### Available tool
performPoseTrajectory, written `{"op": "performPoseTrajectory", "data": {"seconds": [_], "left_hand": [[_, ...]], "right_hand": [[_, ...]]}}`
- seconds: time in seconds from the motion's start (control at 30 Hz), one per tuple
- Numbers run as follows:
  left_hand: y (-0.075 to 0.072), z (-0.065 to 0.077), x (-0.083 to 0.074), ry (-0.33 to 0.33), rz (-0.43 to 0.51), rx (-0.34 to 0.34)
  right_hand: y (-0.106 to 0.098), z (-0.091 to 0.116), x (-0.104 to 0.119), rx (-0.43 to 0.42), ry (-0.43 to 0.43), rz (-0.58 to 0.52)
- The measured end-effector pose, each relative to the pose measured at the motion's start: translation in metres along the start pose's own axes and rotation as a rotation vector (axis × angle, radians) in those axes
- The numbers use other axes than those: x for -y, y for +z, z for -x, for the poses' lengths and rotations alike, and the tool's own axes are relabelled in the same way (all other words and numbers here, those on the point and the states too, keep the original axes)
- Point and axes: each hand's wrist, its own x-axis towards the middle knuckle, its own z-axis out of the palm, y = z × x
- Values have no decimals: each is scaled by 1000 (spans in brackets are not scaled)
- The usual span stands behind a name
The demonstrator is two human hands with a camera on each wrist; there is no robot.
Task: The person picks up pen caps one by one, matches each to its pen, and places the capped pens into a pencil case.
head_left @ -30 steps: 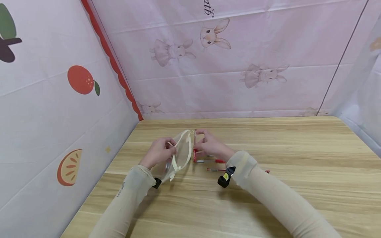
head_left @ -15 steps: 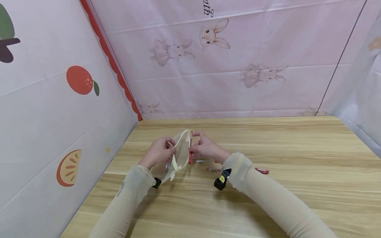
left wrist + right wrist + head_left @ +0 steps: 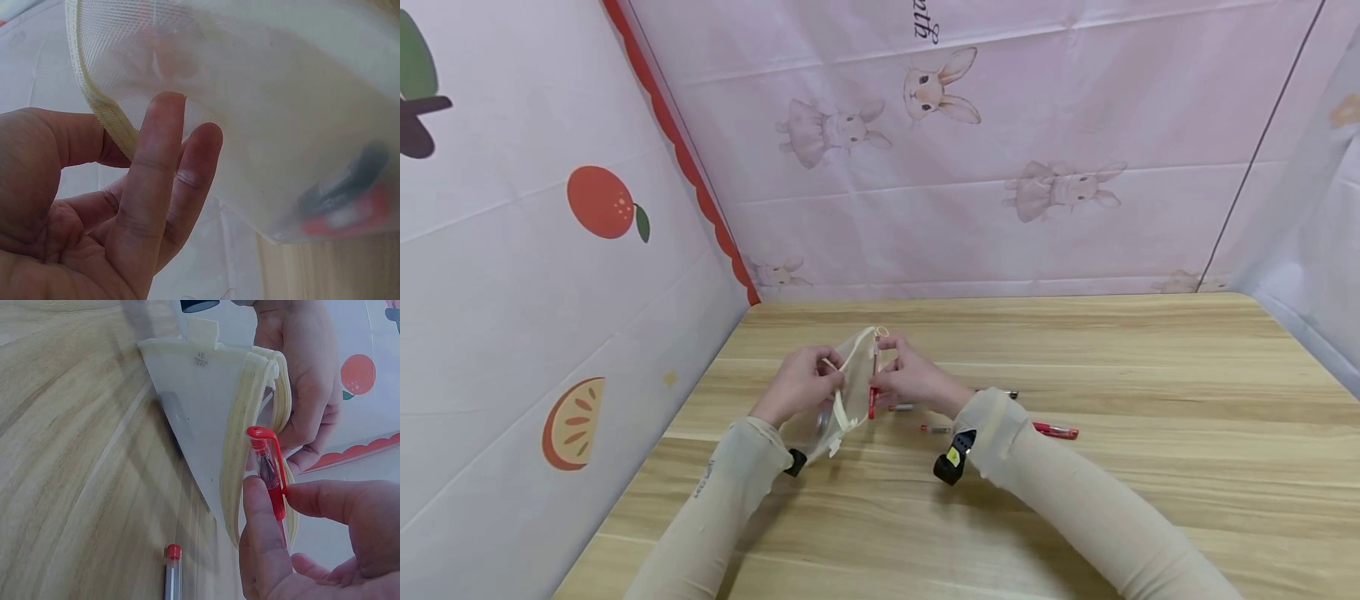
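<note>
A translucent mesh pouch (image 3: 859, 379) with a cream zipper edge stands tilted on the table, its mouth spread toward the right. My left hand (image 3: 803, 385) pinches one zipper edge between thumb and fingers. At the mouth, my right hand (image 3: 920, 377) holds a red pen (image 3: 873, 403) nearly upright between thumb and fingers. The right wrist view has the pen's red clip cap (image 3: 265, 440) overlapping the zipper; how far inside it is, I cannot tell. Through the mesh, the left wrist view gives a blurred dark object (image 3: 350, 181) and a red one (image 3: 356, 212) at the pouch's bottom.
On the wooden table (image 3: 1150, 500), a red-capped pen (image 3: 1056, 431) lies partly behind the right wrist. Another pen (image 3: 902, 407) lies below the right hand, and a dark-tipped pen (image 3: 1003, 393) is beyond the wrist. Printed cloths (image 3: 1000, 125) hang behind and at the left.
My right hand has moved left with the red pen, from beside the pouch to its mouth. The left hand and the pouch stay nearly where they were.
</note>
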Motion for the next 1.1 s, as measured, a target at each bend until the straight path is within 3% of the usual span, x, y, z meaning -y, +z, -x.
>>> {"op": "performPoseTrajectory", "data": {"seconds": [0.7,1.1], "left_hand": [[-1,-1,2,-17,13,2],[-2,-3,2,-4,-5,-6]], "right_hand": [[6,-7,4,-48,45,17],[6,-4,6,-25,31,10]]}}
